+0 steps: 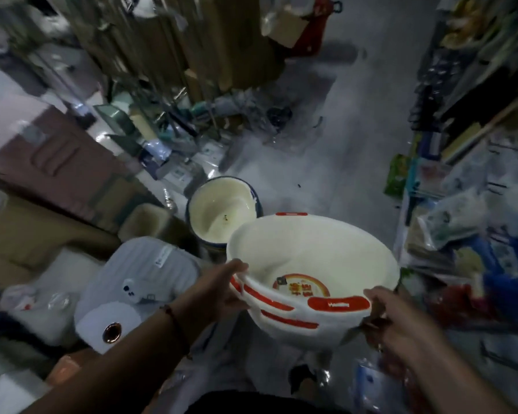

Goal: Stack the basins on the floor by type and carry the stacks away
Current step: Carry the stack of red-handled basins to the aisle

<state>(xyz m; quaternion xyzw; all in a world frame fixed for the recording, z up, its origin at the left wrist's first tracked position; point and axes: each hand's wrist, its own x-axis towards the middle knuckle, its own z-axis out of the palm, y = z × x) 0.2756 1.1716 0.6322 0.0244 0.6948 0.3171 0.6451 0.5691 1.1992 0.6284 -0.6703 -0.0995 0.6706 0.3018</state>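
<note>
2 hands, left hand [214,289] and right hand [392,315], are curled round opposite rims of the nested white basins [311,264], kept level for carrying; a blue-rimmed basin [222,210] waits on the floor [326,144].

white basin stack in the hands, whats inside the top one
Inside the top basin of the white basin stack only a round red and yellow label shows on the bottom. The basins nested beneath are covered, only their rims showing.

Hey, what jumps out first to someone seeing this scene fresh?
The stack of white basins with red handles, front and centre, held at its rim by the left hand and right hand. Just behind it stands a cream basin stack with blue outsides, on the floor of a cluttered aisle.
</note>
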